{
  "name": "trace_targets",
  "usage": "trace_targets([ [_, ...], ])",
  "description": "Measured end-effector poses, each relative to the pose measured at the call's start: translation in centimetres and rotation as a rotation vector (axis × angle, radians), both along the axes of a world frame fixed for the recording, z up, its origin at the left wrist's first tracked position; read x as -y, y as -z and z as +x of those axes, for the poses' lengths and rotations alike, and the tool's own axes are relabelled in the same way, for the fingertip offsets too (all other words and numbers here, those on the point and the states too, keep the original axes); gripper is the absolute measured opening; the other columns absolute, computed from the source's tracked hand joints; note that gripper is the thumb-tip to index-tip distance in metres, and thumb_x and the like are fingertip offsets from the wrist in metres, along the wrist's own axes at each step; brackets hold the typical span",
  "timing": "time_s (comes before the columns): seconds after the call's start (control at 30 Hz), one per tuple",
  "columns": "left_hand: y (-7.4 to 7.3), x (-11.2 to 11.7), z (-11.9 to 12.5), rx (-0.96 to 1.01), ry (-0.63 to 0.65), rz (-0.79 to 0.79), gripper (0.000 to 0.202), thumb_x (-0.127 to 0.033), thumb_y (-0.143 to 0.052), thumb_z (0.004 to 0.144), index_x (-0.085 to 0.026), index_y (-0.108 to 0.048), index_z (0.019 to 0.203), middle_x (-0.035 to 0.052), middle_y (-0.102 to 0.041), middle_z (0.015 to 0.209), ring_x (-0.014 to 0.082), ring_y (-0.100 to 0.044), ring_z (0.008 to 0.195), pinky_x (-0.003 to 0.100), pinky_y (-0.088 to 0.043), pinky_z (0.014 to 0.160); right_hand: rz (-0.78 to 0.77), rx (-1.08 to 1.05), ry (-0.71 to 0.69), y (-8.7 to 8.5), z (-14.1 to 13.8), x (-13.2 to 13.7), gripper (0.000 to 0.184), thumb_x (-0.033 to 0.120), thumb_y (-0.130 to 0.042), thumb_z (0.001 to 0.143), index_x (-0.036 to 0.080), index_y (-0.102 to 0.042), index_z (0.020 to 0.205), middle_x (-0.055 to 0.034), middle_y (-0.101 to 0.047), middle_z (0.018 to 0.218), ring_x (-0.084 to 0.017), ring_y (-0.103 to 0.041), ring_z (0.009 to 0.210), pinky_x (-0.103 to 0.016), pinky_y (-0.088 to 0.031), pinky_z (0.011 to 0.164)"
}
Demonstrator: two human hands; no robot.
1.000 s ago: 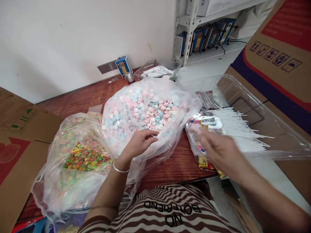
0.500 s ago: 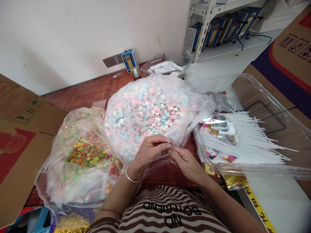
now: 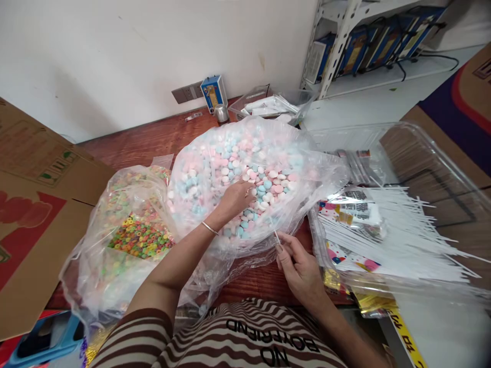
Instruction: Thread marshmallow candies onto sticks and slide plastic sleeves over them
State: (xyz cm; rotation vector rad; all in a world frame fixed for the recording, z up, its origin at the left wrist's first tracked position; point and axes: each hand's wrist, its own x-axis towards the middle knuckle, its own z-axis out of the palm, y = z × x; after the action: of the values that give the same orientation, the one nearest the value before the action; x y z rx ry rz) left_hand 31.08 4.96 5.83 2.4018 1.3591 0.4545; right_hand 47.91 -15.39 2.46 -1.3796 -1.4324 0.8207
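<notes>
In the large clear plastic bag (image 3: 322,166), round pink, white and blue candy-like pieces (image 3: 264,197) lie in a heap. My left hand (image 3: 238,199) reaches into its opening, fingers curled together among the pieces. Its fingertips are partly hidden, so I cannot make out what they grip. Lower right, in front of the bag, my right hand (image 3: 297,266) pinches a thin white stick (image 3: 276,236) between thumb and fingers, one end pointing up and away. Many similar white sticks (image 3: 406,230) fill a clear plastic tray (image 3: 433,140) on the right.
Another clear bag (image 3: 88,266) on the left holds small coloured rings (image 3: 140,237). Cardboard boxes stand at both sides. Behind are a metal cup (image 3: 221,113), a blue device (image 3: 214,93) and a clear bin (image 3: 307,105). A white shelf post (image 3: 339,48) rises at the back right.
My left hand has parted from my right hand and moved forward and left into the candy bag. My right hand has dropped slightly, still pinching the white stick. The view has shifted slightly.
</notes>
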Motion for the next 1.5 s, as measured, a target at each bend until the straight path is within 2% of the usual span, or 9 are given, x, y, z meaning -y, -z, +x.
trace_targets([
  [0.17, 2.4, -0.8, 0.4, 0.183, -0.083, -0.122, 0.022, -0.012, -0.068, 0.079, -0.018, -0.075, 0.098, 0.0067, -0.068, 0.100, 0.0186, -0.066, 0.080, 0.033, -0.054, 0.079, 0.025, 0.031, -0.023, 0.4, 0.2, 0.3, 0.025, 0.027, -0.050, 0.102, 0.017, -0.061, 0.122, -0.0039, -0.078, 0.091, -0.015, -0.075, 0.076, -0.021, -0.054, 0.066],
  [0.27, 2.8, -0.7, -0.4, 0.235, -0.124, -0.154, 0.019, -0.012, -0.073, 0.072, -0.017, -0.071, 0.089, 0.0033, -0.065, 0.095, 0.0144, -0.063, 0.072, 0.029, -0.052, 0.072, 0.008, 0.022, -0.069, 0.6, 0.1, 0.4, 0.025, 0.025, -0.049, 0.102, 0.018, -0.062, 0.122, -0.0034, -0.079, 0.089, -0.015, -0.076, 0.078, -0.020, -0.054, 0.068],
  [0.4, 1.7, -0.5, -0.9, 0.370, -0.209, -0.179, 0.021, -0.018, -0.068, 0.077, -0.019, -0.069, 0.098, -0.0012, -0.064, 0.080, 0.0123, -0.061, 0.068, 0.027, -0.051, 0.069, -0.017, 0.002, -0.114, 0.8, -0.2, 0.2, 0.026, 0.027, -0.047, 0.102, 0.017, -0.062, 0.121, -0.0035, -0.078, 0.086, -0.016, -0.075, 0.073, -0.022, -0.054, 0.066],
  [0.53, 0.1, -1.2, -0.5, 0.760, -0.307, -0.490, 0.030, -0.024, -0.073, 0.074, -0.018, -0.070, 0.103, 0.0001, -0.067, 0.079, 0.0139, -0.065, 0.073, 0.027, -0.055, 0.070, -0.036, 0.012, -0.123, 1.1, -0.4, 0.0, 0.026, 0.030, -0.046, 0.103, 0.017, -0.063, 0.118, -0.0037, -0.076, 0.080, -0.018, -0.073, 0.069, -0.024, -0.052, 0.062],
  [0.67, -0.6, -2.6, 0.6, 0.892, -0.335, -0.608, 0.031, -0.025, -0.078, 0.071, -0.015, -0.072, 0.099, 0.0044, -0.072, 0.087, 0.0152, -0.069, 0.079, 0.030, -0.058, 0.078, -0.048, 0.023, -0.130, 1.2, -0.4, -0.1, 0.026, 0.032, -0.046, 0.103, 0.018, -0.063, 0.116, -0.0012, -0.072, 0.072, -0.016, -0.067, 0.059, -0.025, -0.048, 0.058],
  [0.97, -0.1, -5.7, 1.3, 0.639, -0.366, -0.362, 0.014, -0.029, -0.067, 0.081, -0.015, -0.069, 0.081, 0.0018, -0.065, 0.069, 0.0148, -0.064, 0.066, 0.027, -0.053, 0.064, -0.119, 0.001, -0.189, 1.3, -0.7, -0.2, 0.029, 0.033, -0.043, 0.104, 0.016, -0.063, 0.116, -0.0016, -0.072, 0.076, -0.017, -0.068, 0.064, -0.026, -0.048, 0.063],
  [1.23, 0.2, -5.8, 1.6, 0.297, -0.327, -0.148, 0.019, -0.022, -0.077, 0.069, -0.018, -0.077, 0.088, -0.0018, -0.061, 0.064, 0.0187, -0.059, 0.070, 0.032, -0.046, 0.076, -0.131, -0.001, -0.226, 1.3, -1.1, -0.3, 0.028, 0.033, -0.042, 0.103, 0.018, -0.064, 0.113, -0.0022, -0.073, 0.077, -0.018, -0.070, 0.067, -0.026, -0.050, 0.065],
  [1.4, 0.2, -4.4, 1.6, 0.222, -0.318, -0.043, 0.020, -0.016, -0.077, 0.070, -0.017, -0.075, 0.090, 0.0054, -0.066, 0.093, 0.0205, -0.061, 0.085, 0.035, -0.047, 0.086, -0.073, 0.003, -0.198, 1.4, -1.2, -0.2, 0.028, 0.031, -0.043, 0.103, 0.018, -0.065, 0.114, -0.0029, -0.074, 0.080, -0.018, -0.071, 0.069, -0.026, -0.052, 0.066],
  [1.5, -0.2, -2.3, 1.4, 0.329, -0.297, 0.036, 0.019, -0.019, -0.079, 0.072, -0.018, -0.070, 0.088, 0.0085, -0.064, 0.113, 0.0189, -0.062, 0.091, 0.034, -0.051, 0.086, 0.003, -0.001, -0.124, 0.6, -1.1, -0.6, 0.031, 0.031, -0.044, 0.103, 0.016, -0.063, 0.123, -0.0016, -0.073, 0.075, -0.016, -0.070, 0.064, -0.024, -0.051, 0.063],
])
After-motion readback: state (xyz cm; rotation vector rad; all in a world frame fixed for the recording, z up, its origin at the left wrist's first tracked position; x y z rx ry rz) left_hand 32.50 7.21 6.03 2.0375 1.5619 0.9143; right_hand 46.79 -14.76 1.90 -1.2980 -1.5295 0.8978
